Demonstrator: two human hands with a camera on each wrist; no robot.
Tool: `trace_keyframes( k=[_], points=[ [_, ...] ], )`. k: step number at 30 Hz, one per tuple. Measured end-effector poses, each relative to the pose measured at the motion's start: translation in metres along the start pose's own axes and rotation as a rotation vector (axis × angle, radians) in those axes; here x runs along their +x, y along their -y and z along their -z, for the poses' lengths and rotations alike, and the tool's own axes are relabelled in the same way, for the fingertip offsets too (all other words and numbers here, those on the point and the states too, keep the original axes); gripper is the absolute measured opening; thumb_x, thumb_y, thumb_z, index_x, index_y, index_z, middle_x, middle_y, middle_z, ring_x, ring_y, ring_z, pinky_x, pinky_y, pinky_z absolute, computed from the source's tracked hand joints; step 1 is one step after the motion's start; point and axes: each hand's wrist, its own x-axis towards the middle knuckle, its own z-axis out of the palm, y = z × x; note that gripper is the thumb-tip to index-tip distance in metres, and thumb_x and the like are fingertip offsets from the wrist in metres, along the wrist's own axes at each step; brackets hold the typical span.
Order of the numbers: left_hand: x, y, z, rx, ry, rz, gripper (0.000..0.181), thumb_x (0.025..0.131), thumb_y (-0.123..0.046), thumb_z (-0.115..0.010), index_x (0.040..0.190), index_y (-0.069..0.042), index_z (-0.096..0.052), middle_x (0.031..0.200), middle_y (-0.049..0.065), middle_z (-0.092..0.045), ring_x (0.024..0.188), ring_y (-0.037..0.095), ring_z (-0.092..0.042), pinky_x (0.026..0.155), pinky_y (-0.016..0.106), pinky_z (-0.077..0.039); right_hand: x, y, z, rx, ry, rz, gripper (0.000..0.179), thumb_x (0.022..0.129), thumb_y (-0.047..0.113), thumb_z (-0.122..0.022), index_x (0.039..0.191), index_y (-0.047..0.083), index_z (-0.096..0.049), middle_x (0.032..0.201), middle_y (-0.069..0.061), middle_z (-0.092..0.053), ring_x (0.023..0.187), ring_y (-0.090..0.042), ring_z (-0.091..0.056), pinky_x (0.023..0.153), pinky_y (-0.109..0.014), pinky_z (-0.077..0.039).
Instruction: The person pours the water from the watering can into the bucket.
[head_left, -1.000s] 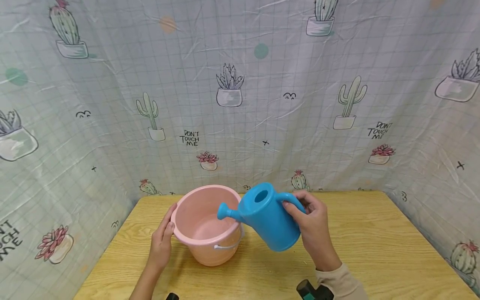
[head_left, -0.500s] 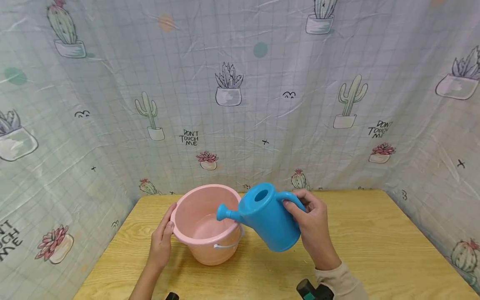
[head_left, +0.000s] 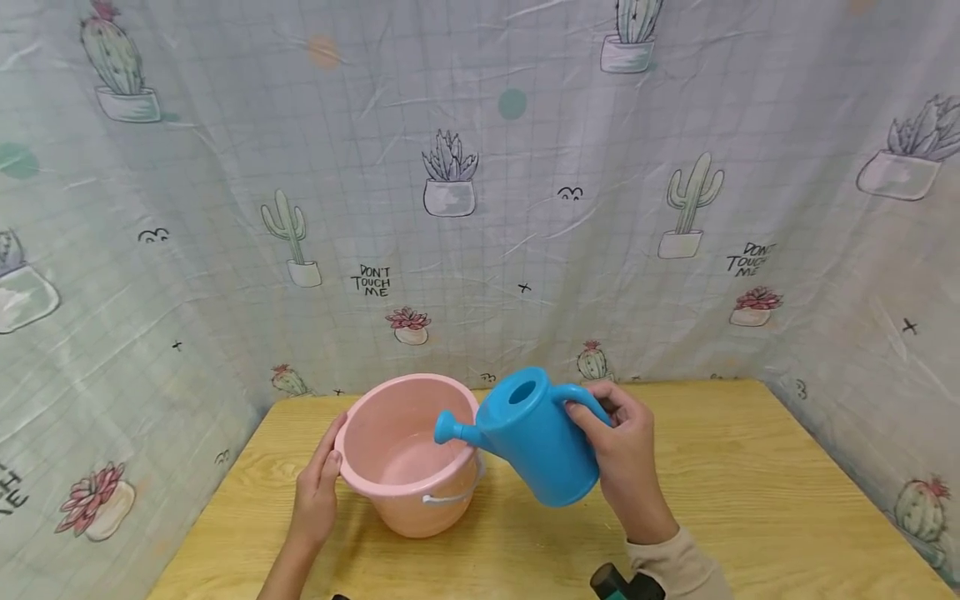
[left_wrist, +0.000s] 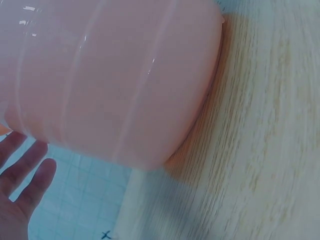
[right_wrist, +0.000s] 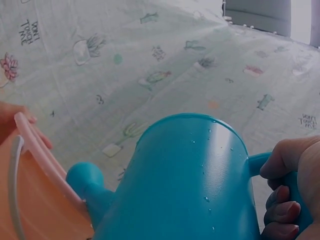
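Observation:
A pink bucket (head_left: 427,508) with a pale handle stands on the wooden table, left of centre. My left hand (head_left: 315,500) lies at the left side of its rim, fingers nearly straight against it; in the left wrist view the fingertips (left_wrist: 46,170) are at the bucket's outer wall (left_wrist: 120,75). With my right hand (head_left: 626,437) I grip the handle of a blue watering can (head_left: 543,450). The can is tilted left, its spout (head_left: 457,430) reaching over the bucket's right rim. Small droplets dot the can's side in the right wrist view. No stream of water shows at the spout.
The wooden table (head_left: 720,483) extends to the right of the can. A grey curtain (head_left: 525,225) printed with cacti encloses the table at the back and both sides. A dark device (head_left: 626,583) sits by my right wrist.
The head view has shifted slightly, so the curtain and bucket appear a little further left. Both hands and the tilted can keep nearly the same pose.

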Motion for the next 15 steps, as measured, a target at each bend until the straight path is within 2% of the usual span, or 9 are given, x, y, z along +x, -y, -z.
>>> trace_keyframes(
  k=[5,10,15],
  points=[
    [0.0006,0.0013,0.0012,0.003,0.009,-0.031,0.047,0.102,-0.002,-0.032,0.148,-0.007,-0.038,0.148,0.019,-0.044,0.134,-0.007,-0.04,0.103,0.005,-0.034,-0.0015,-0.0001,0.0001,-0.001,-0.007,-0.012,0.011,0.089,0.002,-0.065,0.096,-0.005,-0.062,0.09,0.006,-0.066,0.087,-0.016,-0.064,0.08,-0.031,-0.055],
    [0.0009,-0.0014,-0.0005,-0.024,0.016,0.022,0.047,0.103,-0.006,-0.033,0.149,-0.011,-0.038,0.149,0.016,-0.044,0.132,-0.009,-0.04,0.103,0.005,-0.034,-0.0022,0.0003,0.0011,0.004,-0.009,-0.018,0.014,0.089,0.005,-0.066,0.097,-0.005,-0.062,0.092,0.001,-0.067,0.089,-0.017,-0.065,0.081,-0.031,-0.055],
    [-0.0028,-0.0027,0.0,-0.016,0.001,0.072,0.046,0.104,-0.008,-0.033,0.149,-0.014,-0.039,0.149,0.013,-0.044,0.131,-0.01,-0.041,0.102,0.004,-0.034,-0.0024,-0.0001,0.0002,0.007,-0.008,-0.025,0.013,0.089,0.004,-0.066,0.096,-0.005,-0.062,0.09,0.003,-0.067,0.086,-0.016,-0.065,0.079,-0.031,-0.055]
  ],
)
